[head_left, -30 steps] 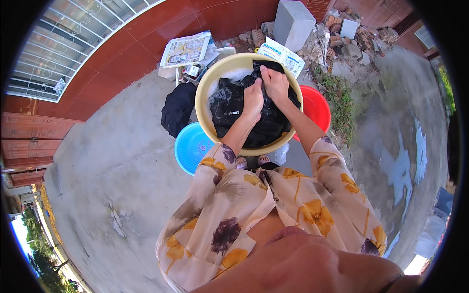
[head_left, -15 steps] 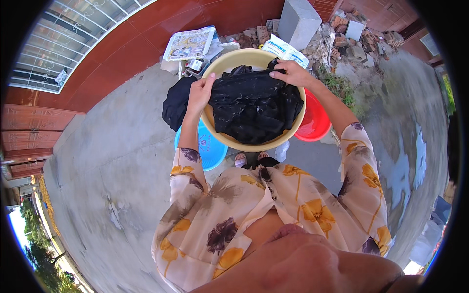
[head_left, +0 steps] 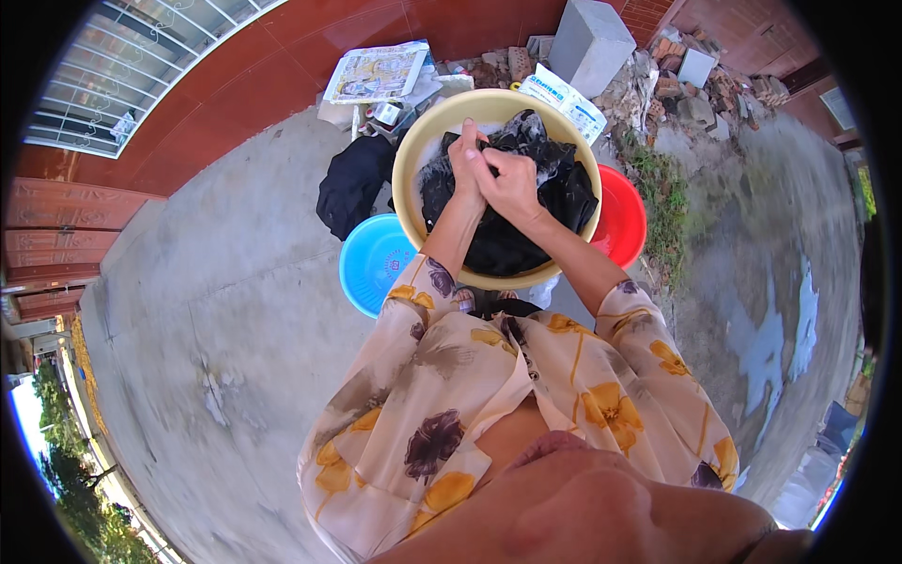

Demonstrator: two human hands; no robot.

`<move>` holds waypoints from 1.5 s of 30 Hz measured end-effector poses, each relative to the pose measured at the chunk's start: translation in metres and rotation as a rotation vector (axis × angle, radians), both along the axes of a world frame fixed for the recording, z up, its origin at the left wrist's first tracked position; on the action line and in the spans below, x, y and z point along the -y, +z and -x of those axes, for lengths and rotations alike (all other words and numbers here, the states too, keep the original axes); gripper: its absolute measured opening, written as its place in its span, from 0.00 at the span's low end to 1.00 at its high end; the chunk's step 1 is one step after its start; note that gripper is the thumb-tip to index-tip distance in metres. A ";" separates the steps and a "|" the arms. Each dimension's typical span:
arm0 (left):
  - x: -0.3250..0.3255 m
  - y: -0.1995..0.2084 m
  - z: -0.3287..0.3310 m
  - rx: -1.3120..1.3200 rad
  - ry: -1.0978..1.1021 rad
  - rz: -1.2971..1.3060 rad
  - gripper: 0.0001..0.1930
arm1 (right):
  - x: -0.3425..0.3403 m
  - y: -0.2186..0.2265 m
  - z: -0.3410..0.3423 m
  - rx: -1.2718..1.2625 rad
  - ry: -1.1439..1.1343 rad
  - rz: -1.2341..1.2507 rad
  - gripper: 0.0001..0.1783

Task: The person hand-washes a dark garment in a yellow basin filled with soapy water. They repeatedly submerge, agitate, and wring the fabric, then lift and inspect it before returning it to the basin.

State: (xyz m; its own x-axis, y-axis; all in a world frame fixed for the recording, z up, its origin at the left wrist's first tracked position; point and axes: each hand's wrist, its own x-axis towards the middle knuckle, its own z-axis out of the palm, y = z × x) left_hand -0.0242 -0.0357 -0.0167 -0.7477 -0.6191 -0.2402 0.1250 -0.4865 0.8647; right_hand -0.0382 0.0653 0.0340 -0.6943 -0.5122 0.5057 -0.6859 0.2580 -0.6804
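Observation:
A wet black garment (head_left: 512, 246) lies bunched in a beige basin (head_left: 405, 193), with white suds along its upper left part. My left hand (head_left: 464, 162) and my right hand (head_left: 513, 184) are pressed together over the basin's middle. Both are closed, gripping folds of the black cloth between them. Only a little of the gripped fabric shows, since the fingers cover it. The garment's lower part spreads across the basin below my wrists.
A blue basin (head_left: 368, 265) stands at the lower left and a red basin (head_left: 624, 218) at the right. Black cloth (head_left: 349, 186) hangs in a heap left of the beige basin. Behind are a white packet (head_left: 567, 101), a grey block (head_left: 590, 47) and brick rubble (head_left: 695, 94).
My hands have come together from opposite sides of the basin. The garment, earlier stretched flat between them, is now bunched, and more suds show.

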 end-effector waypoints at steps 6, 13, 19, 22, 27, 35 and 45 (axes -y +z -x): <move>0.002 0.001 0.007 -0.036 -0.069 0.051 0.22 | 0.017 -0.005 0.022 0.182 -0.115 0.096 0.24; -0.017 0.015 0.008 0.005 -0.014 0.030 0.21 | 0.008 -0.011 0.012 0.180 -0.156 0.029 0.27; -0.035 0.029 0.008 0.085 0.026 0.034 0.21 | 0.008 -0.014 0.045 0.246 -0.220 0.021 0.27; 0.007 0.002 0.005 -0.061 -0.132 -0.136 0.19 | 0.011 -0.006 0.007 0.122 -0.077 0.025 0.27; 0.019 0.088 -0.043 0.046 -0.193 -0.089 0.22 | -0.026 -0.013 0.119 0.107 0.254 -0.220 0.30; 0.092 0.067 -0.070 0.054 -0.405 0.641 0.12 | -0.047 0.046 0.147 0.003 0.527 -0.638 0.23; 0.045 0.121 -0.016 -0.084 -0.338 1.321 0.25 | -0.038 0.073 0.114 0.162 0.388 -0.156 0.16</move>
